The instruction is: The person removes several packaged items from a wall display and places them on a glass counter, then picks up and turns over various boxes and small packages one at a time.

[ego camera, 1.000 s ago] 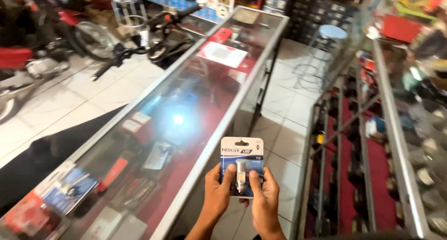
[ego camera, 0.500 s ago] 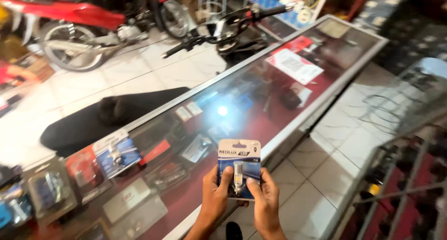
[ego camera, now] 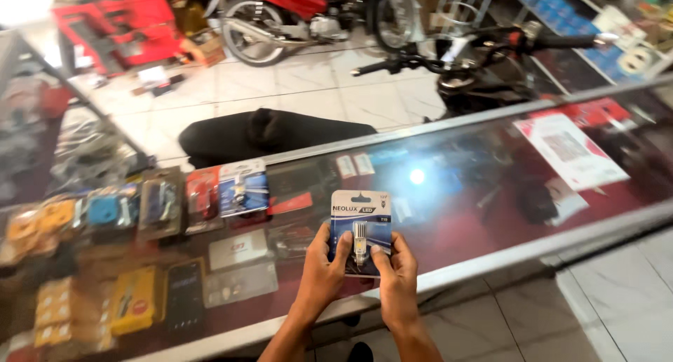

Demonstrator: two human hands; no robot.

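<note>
1. Bulb pack (ego camera: 360, 229): blue and white card, held upright above the glass counter (ego camera: 491, 215).
2. Left hand (ego camera: 324, 274): fingers closed on the pack's lower left edge.
3. Right hand (ego camera: 397, 278): fingers closed on its lower right edge.

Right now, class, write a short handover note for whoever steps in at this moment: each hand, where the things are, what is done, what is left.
Left hand: grip on the left edge of the blue bulb blister pack, thumb on its front.
Right hand: grip on the right lower edge of the same pack.
The pack is upright, front to the camera, above the near edge of the glass display counter.
Other packaged parts lie under the glass to the left.
Done: pack is in hand.
Left: pack looks sealed, bulb inside; not set down.
</note>
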